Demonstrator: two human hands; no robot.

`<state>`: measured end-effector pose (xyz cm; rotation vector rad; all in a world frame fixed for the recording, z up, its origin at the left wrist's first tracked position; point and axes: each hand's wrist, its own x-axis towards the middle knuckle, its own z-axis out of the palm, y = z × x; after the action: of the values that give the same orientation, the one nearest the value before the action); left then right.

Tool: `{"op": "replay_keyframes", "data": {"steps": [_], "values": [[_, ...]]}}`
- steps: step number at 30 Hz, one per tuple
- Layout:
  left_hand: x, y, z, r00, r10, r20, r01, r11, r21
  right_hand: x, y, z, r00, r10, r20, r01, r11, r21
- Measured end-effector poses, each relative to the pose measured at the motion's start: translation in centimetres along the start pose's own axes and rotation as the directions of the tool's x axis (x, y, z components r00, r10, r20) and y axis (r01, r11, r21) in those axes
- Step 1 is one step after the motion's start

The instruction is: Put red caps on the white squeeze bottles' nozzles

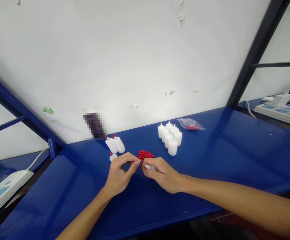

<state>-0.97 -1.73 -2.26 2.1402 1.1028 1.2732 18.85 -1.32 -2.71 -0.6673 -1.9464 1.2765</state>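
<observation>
My left hand is closed in a pinch, with a bit of red showing at its fingertips that looks like a small red cap. Opposite it, my right hand is wrapped round a small white squeeze bottle, whose narrow tip points left toward the pinch; the fingers cover most of its body. Just beyond both hands lies a pile of small red caps. Beside the left hand stands a white bottle with a red cap, and behind it are two more red-capped bottles.
Several white bottles without red caps stand grouped at the right back. Near the wall lies a clear plastic bag with red pieces inside. The blue table meets a white wall. Power strips sit beyond the side frames.
</observation>
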Motion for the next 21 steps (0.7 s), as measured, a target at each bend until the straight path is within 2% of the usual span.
{"op": "replay_keyframes", "data": {"steps": [3, 8, 14, 21], "values": [[-0.3, 0.7, 0.7, 0.999, 0.05, -0.014, -0.051, 0.993, -0.109, -0.1, 0.0, 0.2, 0.998, -0.019, 0.067, 0.013, 0.996, 0.083], [-0.7, 0.7, 1.3, 0.999, 0.032, 0.033, -0.025, 0.982, -0.186, 0.0, 0.2, 0.2, 0.991, -0.072, 0.117, 0.051, 0.983, 0.175], [-0.7, 0.4, 1.3, 0.998, 0.057, 0.011, -0.054, 0.983, -0.175, 0.0, 0.4, 0.3, 0.994, 0.006, 0.109, -0.039, 0.95, 0.309], [-0.7, 0.4, 1.2, 0.988, 0.141, 0.063, -0.133, 0.984, -0.116, 0.3, 0.8, 0.5, 0.995, 0.04, 0.093, -0.067, 0.947, 0.314]]}}
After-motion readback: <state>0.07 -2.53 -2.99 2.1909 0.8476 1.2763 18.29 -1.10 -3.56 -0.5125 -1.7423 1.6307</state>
